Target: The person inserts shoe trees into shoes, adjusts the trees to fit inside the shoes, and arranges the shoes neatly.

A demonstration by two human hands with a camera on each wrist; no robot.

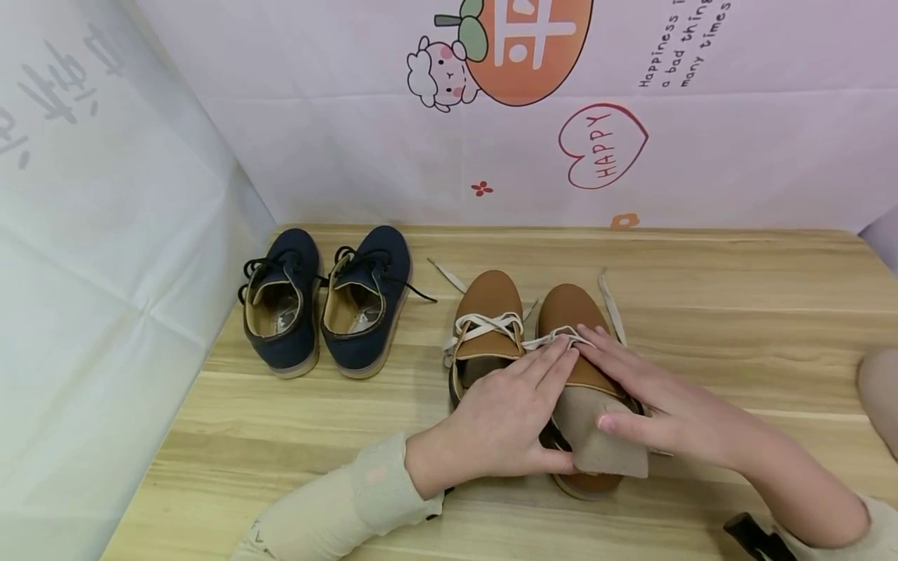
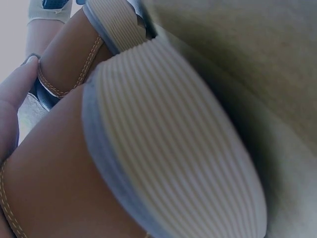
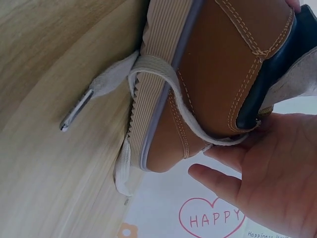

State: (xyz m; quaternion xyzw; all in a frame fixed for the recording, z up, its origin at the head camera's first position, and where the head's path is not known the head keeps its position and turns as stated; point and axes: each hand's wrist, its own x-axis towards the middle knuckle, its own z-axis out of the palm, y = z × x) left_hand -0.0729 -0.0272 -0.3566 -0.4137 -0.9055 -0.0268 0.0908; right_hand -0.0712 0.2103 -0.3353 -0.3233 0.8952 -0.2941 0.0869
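The right-hand brown shoe (image 1: pixel 567 308) of a pair stands on the wooden surface, with white laces (image 1: pixel 564 336) and its grey tongue (image 1: pixel 603 436) folded back over the opening. My left hand (image 1: pixel 501 417) reaches over its inner side, fingers extended with their tips at the laces and thumb by the shoe's collar. From the other side, my right hand (image 1: pixel 677 409) has straight fingers touching the laced front, its thumb over the tongue. In the right wrist view, a loose lace (image 3: pixel 166 74) hangs down the brown side past the ribbed sole (image 3: pixel 166 29).
The other brown shoe (image 1: pixel 489 300), with crossed white laces, stands just left. Further left are two navy shoes (image 1: pixel 281 312) with black laces. A white printed backdrop (image 1: pixel 351 156) rises behind the wooden tabletop (image 1: pixel 737 327). A rounded beige thing (image 1: pixel 880 397) shows at the right edge.
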